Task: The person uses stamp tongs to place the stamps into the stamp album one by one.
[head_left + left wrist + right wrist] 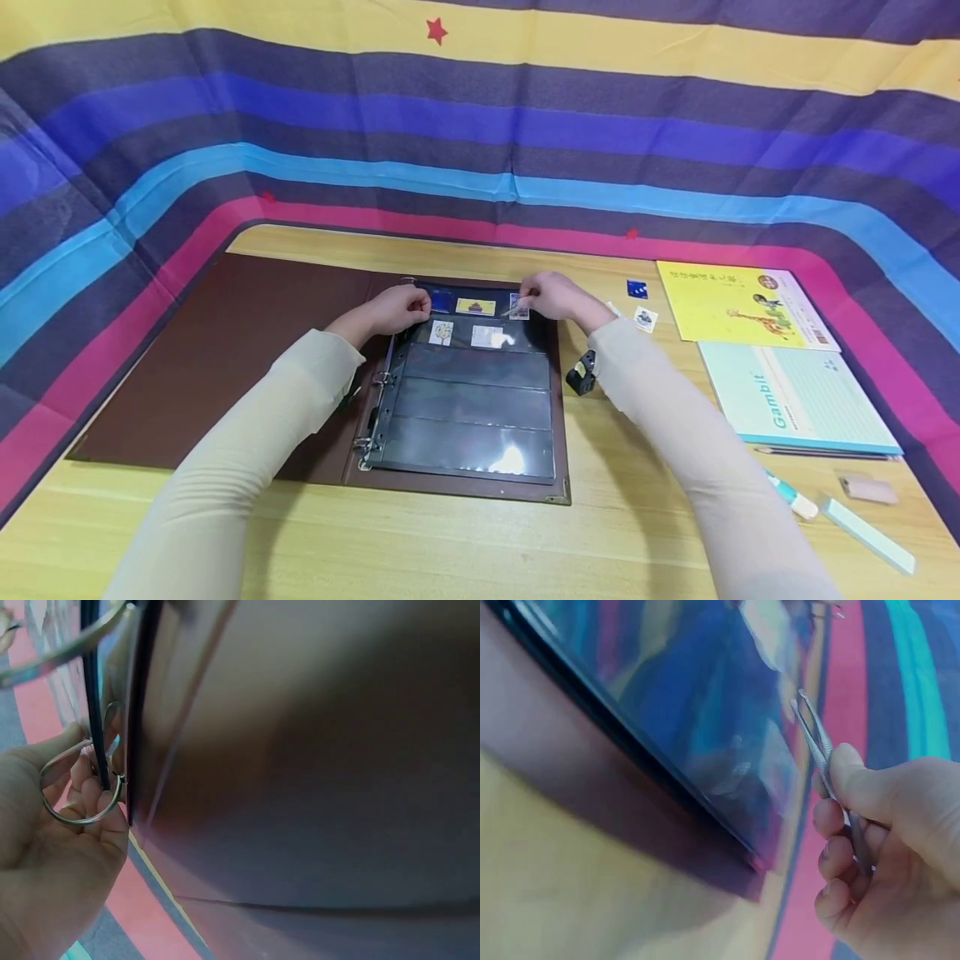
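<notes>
A brown ring binder [225, 358] lies spread on the table, with a black stamp page [472, 404] of clear strip pockets on its right side. Several stamps sit in the upper two rows, among them a yellow stamp [476, 307] and a white stamp [441, 333]. At the page's upper left edge, beside a metal ring [82, 821], my left hand [401, 307] pinches the page between thumb and fingers. My right hand [551, 296] grips metal tweezers [821, 742] over the top row's right end. Their tips are near a stamp [519, 306] there; in the right wrist view they look slightly apart.
Loose stamps, one blue [637, 288] and one white [645, 318], lie right of the binder. Further right are a yellow book [738, 304], a Gambit notebook [798, 396], pencils [825, 452] and erasers [868, 489]. Striped cloth [480, 108] hangs behind the table.
</notes>
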`<state>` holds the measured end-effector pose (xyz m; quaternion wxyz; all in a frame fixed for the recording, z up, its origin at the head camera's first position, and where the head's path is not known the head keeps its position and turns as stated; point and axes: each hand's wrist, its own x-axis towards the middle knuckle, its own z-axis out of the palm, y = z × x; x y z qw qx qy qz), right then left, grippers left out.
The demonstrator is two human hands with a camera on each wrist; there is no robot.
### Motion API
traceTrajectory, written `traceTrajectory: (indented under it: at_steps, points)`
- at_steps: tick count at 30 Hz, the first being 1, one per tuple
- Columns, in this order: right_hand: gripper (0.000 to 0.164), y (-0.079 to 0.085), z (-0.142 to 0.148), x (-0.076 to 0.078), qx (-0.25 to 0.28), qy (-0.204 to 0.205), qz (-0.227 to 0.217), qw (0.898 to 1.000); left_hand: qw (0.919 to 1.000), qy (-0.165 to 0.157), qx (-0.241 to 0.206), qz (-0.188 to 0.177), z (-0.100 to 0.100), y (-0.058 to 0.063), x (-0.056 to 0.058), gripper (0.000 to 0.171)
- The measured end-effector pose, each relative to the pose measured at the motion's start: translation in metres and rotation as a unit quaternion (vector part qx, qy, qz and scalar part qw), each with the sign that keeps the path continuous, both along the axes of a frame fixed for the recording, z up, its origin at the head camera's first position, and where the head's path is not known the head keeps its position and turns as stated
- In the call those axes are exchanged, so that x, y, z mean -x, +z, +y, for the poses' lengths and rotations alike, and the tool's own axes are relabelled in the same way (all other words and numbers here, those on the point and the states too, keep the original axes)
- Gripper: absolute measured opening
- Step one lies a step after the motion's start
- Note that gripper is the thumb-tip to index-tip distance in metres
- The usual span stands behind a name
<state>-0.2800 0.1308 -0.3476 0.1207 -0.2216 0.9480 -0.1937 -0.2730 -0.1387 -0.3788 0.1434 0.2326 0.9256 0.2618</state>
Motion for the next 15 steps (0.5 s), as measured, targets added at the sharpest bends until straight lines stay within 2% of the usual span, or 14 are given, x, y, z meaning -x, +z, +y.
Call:
traceTrajectory:
  at_steps: [4, 7, 10, 15]
  points:
    - [0.016, 0.011, 0.026, -0.003, 0.034, -0.051, 0.009, 0.998, 0.9999, -0.005, 0.015, -0.003, 0.004, 0.002, 0.0, 0.008]
    - [0.017, 0.017, 0.053, -0.008, 0.05, -0.069, 0.025, 0.996, 0.9997, -0.006, 0.023, -0.004, 0.005, 0.004, 0.0, 0.008]
    - [0.016, 0.018, 0.085, -0.013, 0.044, -0.086, 0.055, 0.994, 0.9996, -0.008, 0.027, 0.003, 0.005, 0.004, 0.0, 0.009]
    - [0.016, 0.01, 0.134, -0.023, 0.014, -0.132, 0.056, 0.99, 0.9997, -0.008, 0.021, -0.001, 0.004, 0.003, 0.0, 0.008]
